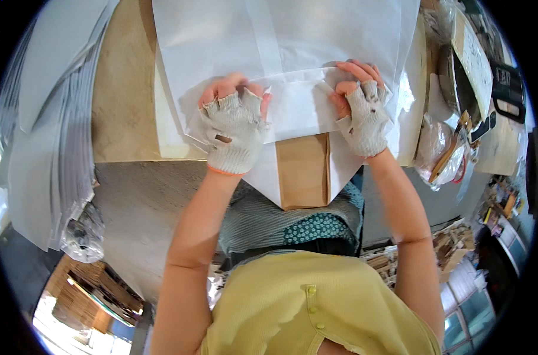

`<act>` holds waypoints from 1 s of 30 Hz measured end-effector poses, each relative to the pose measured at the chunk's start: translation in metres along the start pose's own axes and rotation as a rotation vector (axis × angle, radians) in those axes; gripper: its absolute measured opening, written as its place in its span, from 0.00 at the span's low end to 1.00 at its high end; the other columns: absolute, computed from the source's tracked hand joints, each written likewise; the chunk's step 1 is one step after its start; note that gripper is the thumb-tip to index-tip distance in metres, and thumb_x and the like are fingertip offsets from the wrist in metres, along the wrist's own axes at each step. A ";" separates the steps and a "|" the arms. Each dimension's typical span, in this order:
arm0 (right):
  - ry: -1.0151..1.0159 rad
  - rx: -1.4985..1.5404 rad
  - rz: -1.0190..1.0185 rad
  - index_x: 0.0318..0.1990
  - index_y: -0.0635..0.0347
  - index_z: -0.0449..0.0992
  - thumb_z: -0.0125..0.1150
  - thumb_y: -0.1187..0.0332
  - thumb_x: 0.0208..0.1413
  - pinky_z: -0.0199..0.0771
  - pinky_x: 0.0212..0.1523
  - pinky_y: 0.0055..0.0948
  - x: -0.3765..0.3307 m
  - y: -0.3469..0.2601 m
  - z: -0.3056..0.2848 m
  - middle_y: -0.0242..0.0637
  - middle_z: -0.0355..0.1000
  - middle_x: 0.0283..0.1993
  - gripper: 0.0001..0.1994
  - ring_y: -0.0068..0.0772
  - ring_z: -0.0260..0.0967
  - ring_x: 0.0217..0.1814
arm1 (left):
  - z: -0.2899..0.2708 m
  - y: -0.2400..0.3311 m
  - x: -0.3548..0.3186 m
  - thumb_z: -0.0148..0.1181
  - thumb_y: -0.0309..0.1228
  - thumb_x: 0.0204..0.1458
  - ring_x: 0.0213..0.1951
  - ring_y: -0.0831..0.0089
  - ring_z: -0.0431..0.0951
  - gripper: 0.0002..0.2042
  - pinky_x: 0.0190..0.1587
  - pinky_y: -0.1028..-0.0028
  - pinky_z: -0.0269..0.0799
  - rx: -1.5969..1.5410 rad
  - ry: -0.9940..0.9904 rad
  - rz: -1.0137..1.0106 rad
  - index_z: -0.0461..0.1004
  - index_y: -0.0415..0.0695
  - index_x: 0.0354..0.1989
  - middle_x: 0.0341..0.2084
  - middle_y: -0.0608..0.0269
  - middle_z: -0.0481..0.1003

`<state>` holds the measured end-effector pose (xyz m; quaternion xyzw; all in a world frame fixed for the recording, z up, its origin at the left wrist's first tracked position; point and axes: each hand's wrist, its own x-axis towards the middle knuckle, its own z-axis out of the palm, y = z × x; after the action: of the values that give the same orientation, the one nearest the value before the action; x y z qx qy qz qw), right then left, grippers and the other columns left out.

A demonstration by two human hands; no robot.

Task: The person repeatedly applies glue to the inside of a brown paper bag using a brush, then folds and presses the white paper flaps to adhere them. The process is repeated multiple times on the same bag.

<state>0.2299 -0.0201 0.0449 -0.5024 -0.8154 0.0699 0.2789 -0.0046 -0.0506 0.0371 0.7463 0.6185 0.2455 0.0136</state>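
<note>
A large white paper bag (212, 44) lies flat across the worktable, its near end folded into a broad flap with slanted sides. Beyond the near table edge, the folded end narrows to a blunt point in front of my lap. Between its white sides shows a brown paper or cardboard strip (304, 171). My left hand (232, 130), in a fingerless knit glove with a hole in its back, is closed on the left part of the fold. At the right corner, my right hand (363, 112), gloved alike, grips the folded paper with bent fingers.
A tall stack of white sheets (55, 136) stands at the left, with a clear plastic bundle (82, 234) below it. On the right lie a wooden-handled brush (449, 157), plastic bags (431, 139) and a dark green case (508, 92). Flattened cardboard (97, 290) rests at lower left.
</note>
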 end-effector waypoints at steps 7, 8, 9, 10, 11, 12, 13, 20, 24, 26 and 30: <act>0.098 -0.032 0.333 0.33 0.49 0.72 0.68 0.69 0.41 0.61 0.58 0.48 -0.018 -0.031 0.012 0.33 0.71 0.45 0.12 0.48 0.65 0.56 | -0.007 0.021 -0.010 0.57 0.36 0.47 0.48 0.58 0.64 0.15 0.49 0.57 0.60 0.101 -0.107 -0.036 0.71 0.45 0.43 0.45 0.59 0.65; 0.104 -0.060 0.345 0.33 0.49 0.73 0.68 0.69 0.41 0.61 0.58 0.48 -0.018 -0.032 0.013 0.32 0.71 0.45 0.12 0.48 0.65 0.56 | -0.008 0.027 -0.006 0.56 0.35 0.47 0.49 0.57 0.64 0.16 0.50 0.57 0.60 0.110 -0.166 -0.078 0.70 0.45 0.44 0.46 0.58 0.65; 0.108 -0.089 0.356 0.34 0.48 0.73 0.68 0.68 0.41 0.61 0.58 0.48 -0.016 -0.034 0.014 0.32 0.71 0.45 0.12 0.48 0.65 0.56 | -0.009 0.034 -0.002 0.55 0.35 0.47 0.50 0.56 0.64 0.17 0.51 0.56 0.60 0.120 -0.223 -0.122 0.70 0.44 0.46 0.47 0.57 0.65; 0.107 -0.121 0.363 0.34 0.48 0.73 0.68 0.68 0.40 0.60 0.58 0.48 -0.015 -0.037 0.013 0.32 0.72 0.45 0.12 0.48 0.65 0.56 | -0.010 0.042 0.000 0.55 0.35 0.47 0.52 0.55 0.64 0.18 0.52 0.56 0.60 0.126 -0.279 -0.172 0.69 0.43 0.47 0.47 0.56 0.66; 0.107 -0.107 0.354 0.35 0.48 0.73 0.68 0.68 0.41 0.60 0.59 0.48 -0.016 -0.038 0.014 0.32 0.72 0.45 0.12 0.47 0.65 0.56 | -0.002 0.051 -0.003 0.54 0.35 0.47 0.55 0.54 0.63 0.21 0.56 0.55 0.58 0.016 -0.326 -0.126 0.68 0.41 0.51 0.51 0.54 0.65; 0.105 -0.092 0.344 0.36 0.48 0.74 0.67 0.68 0.41 0.60 0.59 0.48 -0.017 -0.038 0.014 0.32 0.72 0.46 0.12 0.47 0.65 0.56 | 0.010 0.060 -0.009 0.53 0.35 0.48 0.59 0.52 0.62 0.24 0.59 0.55 0.57 -0.094 -0.371 -0.081 0.66 0.39 0.55 0.55 0.52 0.64; 0.101 -0.077 0.335 0.36 0.48 0.74 0.67 0.69 0.41 0.60 0.60 0.48 -0.019 -0.036 0.016 0.32 0.72 0.46 0.12 0.47 0.65 0.56 | 0.014 0.065 -0.009 0.52 0.35 0.48 0.62 0.50 0.60 0.27 0.63 0.54 0.56 -0.205 -0.418 -0.037 0.65 0.38 0.59 0.58 0.50 0.64; 0.102 -0.112 0.189 0.43 0.48 0.76 0.64 0.70 0.45 0.54 0.68 0.48 -0.029 -0.035 0.008 0.31 0.72 0.50 0.14 0.40 0.66 0.61 | -0.028 0.037 -0.037 0.56 0.31 0.50 0.73 0.54 0.51 0.37 0.73 0.56 0.41 -0.082 -0.423 0.061 0.54 0.34 0.70 0.71 0.47 0.53; -0.205 0.036 0.026 0.63 0.46 0.70 0.59 0.62 0.52 0.39 0.77 0.46 -0.044 -0.074 0.031 0.32 0.61 0.71 0.28 0.36 0.52 0.76 | -0.030 0.035 -0.031 0.56 0.33 0.53 0.71 0.53 0.55 0.33 0.72 0.55 0.43 -0.097 -0.392 0.074 0.58 0.34 0.68 0.70 0.47 0.56; -0.296 0.003 0.026 0.68 0.45 0.65 0.58 0.59 0.55 0.36 0.78 0.44 -0.041 -0.061 0.012 0.30 0.56 0.74 0.30 0.35 0.47 0.78 | -0.039 0.027 -0.031 0.56 0.33 0.55 0.71 0.53 0.56 0.32 0.72 0.55 0.44 -0.071 -0.429 0.086 0.59 0.35 0.68 0.70 0.47 0.57; -0.294 -0.261 0.229 0.70 0.43 0.62 0.59 0.53 0.59 0.34 0.78 0.43 -0.062 -0.021 -0.032 0.26 0.51 0.76 0.31 0.35 0.43 0.80 | -0.054 0.004 -0.047 0.57 0.32 0.55 0.71 0.52 0.55 0.31 0.72 0.54 0.44 -0.081 -0.423 0.019 0.59 0.38 0.69 0.70 0.48 0.57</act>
<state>0.2517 -0.0890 0.0554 -0.6081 -0.7870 0.0674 0.0800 -0.0271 -0.1106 0.0691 0.7859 0.5844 0.1083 0.1706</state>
